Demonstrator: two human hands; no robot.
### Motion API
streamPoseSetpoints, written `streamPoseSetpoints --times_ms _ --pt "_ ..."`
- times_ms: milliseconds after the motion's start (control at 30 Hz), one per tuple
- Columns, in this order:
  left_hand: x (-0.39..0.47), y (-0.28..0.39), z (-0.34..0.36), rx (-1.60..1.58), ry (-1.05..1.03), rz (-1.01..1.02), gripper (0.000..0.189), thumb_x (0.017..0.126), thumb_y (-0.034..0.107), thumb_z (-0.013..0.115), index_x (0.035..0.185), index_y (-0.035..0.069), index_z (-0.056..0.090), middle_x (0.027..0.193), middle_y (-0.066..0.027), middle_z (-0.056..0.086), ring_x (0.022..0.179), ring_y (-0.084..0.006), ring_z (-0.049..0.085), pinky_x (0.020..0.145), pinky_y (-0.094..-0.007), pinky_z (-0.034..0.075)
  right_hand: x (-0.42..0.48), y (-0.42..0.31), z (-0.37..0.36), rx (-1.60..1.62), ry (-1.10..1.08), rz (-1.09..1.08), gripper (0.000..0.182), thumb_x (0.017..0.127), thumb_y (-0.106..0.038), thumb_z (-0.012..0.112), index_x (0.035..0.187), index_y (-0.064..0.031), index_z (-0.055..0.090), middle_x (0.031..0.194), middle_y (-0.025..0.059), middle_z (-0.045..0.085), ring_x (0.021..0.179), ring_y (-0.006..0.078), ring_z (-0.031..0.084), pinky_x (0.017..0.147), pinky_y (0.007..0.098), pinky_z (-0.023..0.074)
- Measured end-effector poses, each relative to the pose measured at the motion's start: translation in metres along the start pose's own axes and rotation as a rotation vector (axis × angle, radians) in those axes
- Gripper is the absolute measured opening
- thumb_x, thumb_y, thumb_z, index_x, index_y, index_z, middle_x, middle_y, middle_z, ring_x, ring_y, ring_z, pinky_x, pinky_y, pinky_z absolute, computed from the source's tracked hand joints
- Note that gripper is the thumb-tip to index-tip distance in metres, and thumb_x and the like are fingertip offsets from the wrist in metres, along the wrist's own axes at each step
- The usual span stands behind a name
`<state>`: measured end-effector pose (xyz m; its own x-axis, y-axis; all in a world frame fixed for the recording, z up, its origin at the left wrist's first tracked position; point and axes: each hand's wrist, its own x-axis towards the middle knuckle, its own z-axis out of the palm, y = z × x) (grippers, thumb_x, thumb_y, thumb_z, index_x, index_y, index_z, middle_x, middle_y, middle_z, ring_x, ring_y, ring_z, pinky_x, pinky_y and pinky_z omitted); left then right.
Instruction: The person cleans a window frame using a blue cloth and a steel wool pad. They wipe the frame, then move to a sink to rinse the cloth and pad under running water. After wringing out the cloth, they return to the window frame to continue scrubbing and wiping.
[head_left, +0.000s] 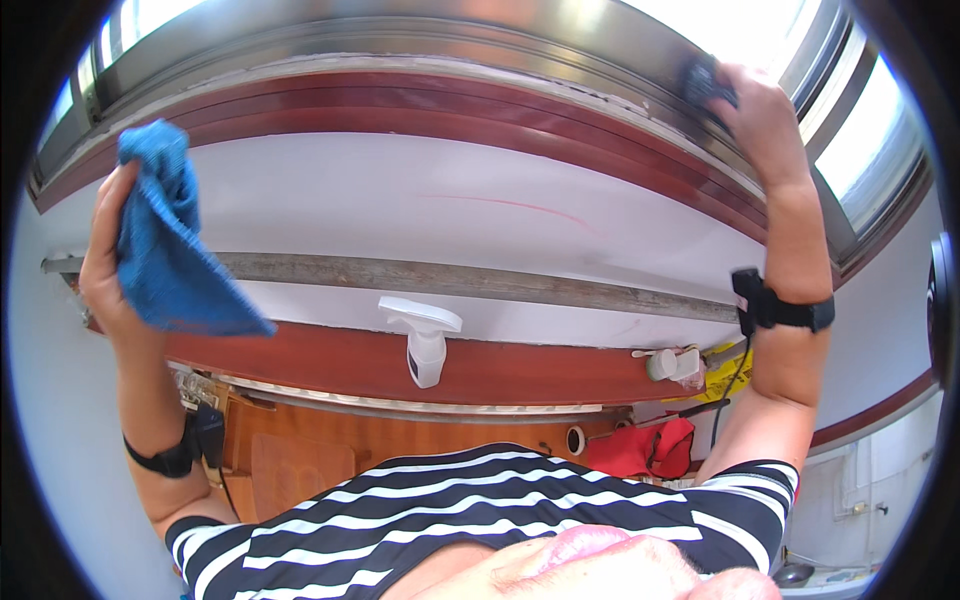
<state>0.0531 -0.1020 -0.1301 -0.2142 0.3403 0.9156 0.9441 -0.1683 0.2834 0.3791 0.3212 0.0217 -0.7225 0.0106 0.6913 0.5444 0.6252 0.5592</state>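
Observation:
My left hand (105, 255) is raised at the left side and grips a folded blue cloth (161, 251), whose lower corner hangs free. On the far right, my right hand (765, 124) holds a dark, blurred scrubbing pad (703, 82) against the metal window frame (420, 41). The pad's exact kind cannot be made out. Below the frame runs a dark red window sill (420, 105) with a rough, whitish seam along its back edge.
A grey rail (450, 277) crosses the white wall (337, 172). Below it, a white spray bottle (426, 352) stands on a red-brown shelf (525, 371). Small containers (664, 365) and a yellow bag (724, 371) lie at its right end. A red bag (637, 448) is lower down.

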Motion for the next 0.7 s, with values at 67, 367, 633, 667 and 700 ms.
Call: streamPoseSetpoints --times_ms 67,367,633,667,700 --pt "-0.018 -0.024 -0.024 -0.24 0.013 -0.149 0.043 0.097 0.007 0.047 0.14 0.003 0.044 0.137 -0.0109 0.051 0.118 -0.0208 0.055 0.1 -0.0321 0.047 -0.01 0.023 0.002 -0.031 0.043 -0.008 0.029 0.084 -0.019 0.064 0.113 -0.0112 0.063 0.091 0.0155 0.067 0.082 0.0335 0.065 0.076 0.0408 0.0533" --pt "-0.028 -0.046 -0.019 -0.027 0.098 -0.022 0.044 0.09 0.002 0.057 0.134 0.003 0.051 0.131 -0.0092 0.055 0.115 -0.0193 0.056 0.099 -0.0307 0.046 0.066 -0.09 0.0 0.081 0.052 -0.092 0.027 0.081 -0.019 0.07 0.102 -0.0041 0.064 0.096 0.0183 0.066 0.088 0.0385 0.063 0.078 0.04 0.0513" --pt "-0.04 -0.069 -0.038 -0.179 0.101 -0.159 0.042 0.093 0.005 0.055 0.134 0.005 0.052 0.129 -0.008 0.055 0.113 -0.0174 0.056 0.097 -0.0285 0.047 0.062 -0.107 -0.015 0.039 0.007 0.034 0.028 0.08 -0.018 0.071 0.104 -0.0064 0.063 0.092 0.017 0.065 0.088 0.0344 0.065 0.077 0.0402 0.0517" --pt "-0.039 -0.068 -0.035 -0.169 0.091 -0.142 0.042 0.092 0.006 0.055 0.134 0.005 0.052 0.129 -0.0081 0.055 0.113 -0.0173 0.056 0.097 -0.0284 0.046 0.082 -0.125 -0.006 0.036 0.066 -0.034 0.028 0.079 -0.018 0.071 0.104 -0.0063 0.063 0.092 0.0168 0.065 0.087 0.0344 0.065 0.076 0.0404 0.0517" --pt "-0.039 -0.069 -0.034 -0.156 0.086 -0.122 0.042 0.092 0.006 0.055 0.134 0.006 0.052 0.128 -0.0083 0.055 0.113 -0.0173 0.056 0.097 -0.0283 0.046 0.095 -0.134 -0.003 0.032 0.129 -0.104 0.029 0.079 -0.018 0.072 0.103 -0.0062 0.062 0.091 0.0166 0.065 0.087 0.0343 0.065 0.076 0.0406 0.0517"
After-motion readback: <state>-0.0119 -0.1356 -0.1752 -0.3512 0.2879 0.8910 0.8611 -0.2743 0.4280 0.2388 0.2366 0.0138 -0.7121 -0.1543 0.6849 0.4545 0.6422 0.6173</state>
